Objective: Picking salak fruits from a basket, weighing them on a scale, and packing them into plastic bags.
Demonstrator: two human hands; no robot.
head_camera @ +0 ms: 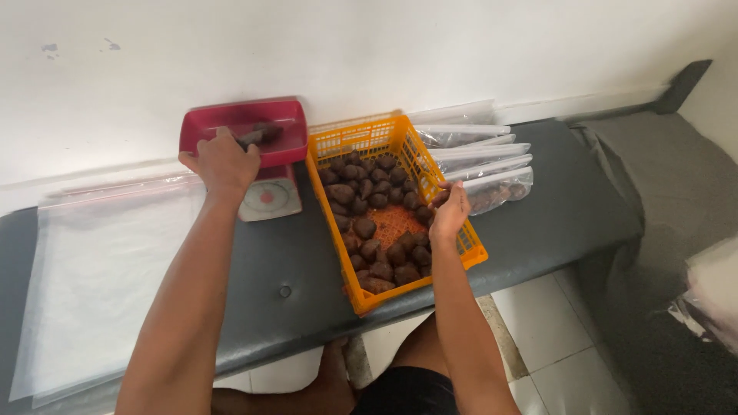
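The brown lumps (374, 223) are lying heaped in the orange basket (361, 138), which is sitting on the dark table (292, 253) against the white wall (369, 46). The right hand (450, 211) is reaching over the basket's right rim, fingers curling around 1 lump. The left hand (223, 161) is stretching forward over the red tray (280, 115) of the scale (269, 196), fingers bending at another lump (261, 134); I cannot tell whether they are gripping it. Clear bags (480, 157) are stacking up just right of the basket, and flat plastic sheets (92, 269) are lying on the left.
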